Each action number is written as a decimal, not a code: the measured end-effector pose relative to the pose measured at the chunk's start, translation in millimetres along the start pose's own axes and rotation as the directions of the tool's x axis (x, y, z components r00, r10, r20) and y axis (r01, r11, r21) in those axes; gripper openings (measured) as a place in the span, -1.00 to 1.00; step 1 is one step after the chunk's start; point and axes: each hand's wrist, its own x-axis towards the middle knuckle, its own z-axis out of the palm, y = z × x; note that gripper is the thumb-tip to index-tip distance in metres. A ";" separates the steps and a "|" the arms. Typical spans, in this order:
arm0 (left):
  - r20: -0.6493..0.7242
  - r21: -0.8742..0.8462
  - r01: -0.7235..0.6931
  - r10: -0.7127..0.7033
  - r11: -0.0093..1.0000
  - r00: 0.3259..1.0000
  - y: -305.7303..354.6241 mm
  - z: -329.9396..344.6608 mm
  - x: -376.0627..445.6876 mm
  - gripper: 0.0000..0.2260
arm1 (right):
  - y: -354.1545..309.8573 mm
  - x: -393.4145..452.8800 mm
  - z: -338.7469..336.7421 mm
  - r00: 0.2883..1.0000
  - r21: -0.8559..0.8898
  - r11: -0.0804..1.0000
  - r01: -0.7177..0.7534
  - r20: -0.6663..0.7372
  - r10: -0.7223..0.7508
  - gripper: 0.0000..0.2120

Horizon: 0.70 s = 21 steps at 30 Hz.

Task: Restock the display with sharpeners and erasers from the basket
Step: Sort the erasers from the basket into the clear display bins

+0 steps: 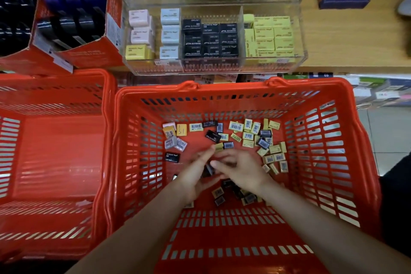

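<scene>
Left hand [195, 176] cups small black boxed erasers [208, 170]; right hand [241, 171] pinches them. Red slotted plastic basket [333, 162] floor well littered; clear acrylic display [213, 66] mostly stocked, judged midway.

Two bare forearms, left hand [195, 176] and right hand [242, 171], no sleeves, rings, watch or bracelets visible; dark clothing at right edge.

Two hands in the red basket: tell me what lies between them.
Head view: small black packets sit between left hand and right hand.

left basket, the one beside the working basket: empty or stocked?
Nearly empty: the left basket shows bare red floor, only a small pale scrap near its front edge.
</scene>
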 end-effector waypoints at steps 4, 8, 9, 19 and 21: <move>-0.227 0.009 -0.054 0.055 0.998 0.972 -2.4 -5.9 3.0 -0.88 | 18.9 1.3 -11.4 0.979 -0.676 0.728 0.114 -0.049 -0.199 -0.82; -0.278 0.072 -0.042 0.060 0.997 0.959 -0.9 -28.0 3.4 -0.88 | 48.4 3.6 2.2 0.986 -0.941 0.293 0.169 0.163 -0.046 -0.42; -0.280 0.063 -0.046 0.062 0.997 0.958 -0.2 -32.7 2.6 -0.89 | 52.5 6.5 6.6 0.985 -0.944 0.288 0.163 0.140 -0.097 -0.39; -0.059 -0.218 -0.096 0.085 0.971 0.995 1.2 -28.6 -1.8 -0.76 | -3.6 3.3 16.6 0.973 -0.428 0.899 0.094 -0.151 -0.174 -0.76; -0.010 -0.312 -0.098 0.100 0.945 0.995 1.4 -22.3 -1.8 -0.72 | -18.5 -0.4 24.5 0.988 -0.366 0.925 0.104 -0.067 -0.138 -0.74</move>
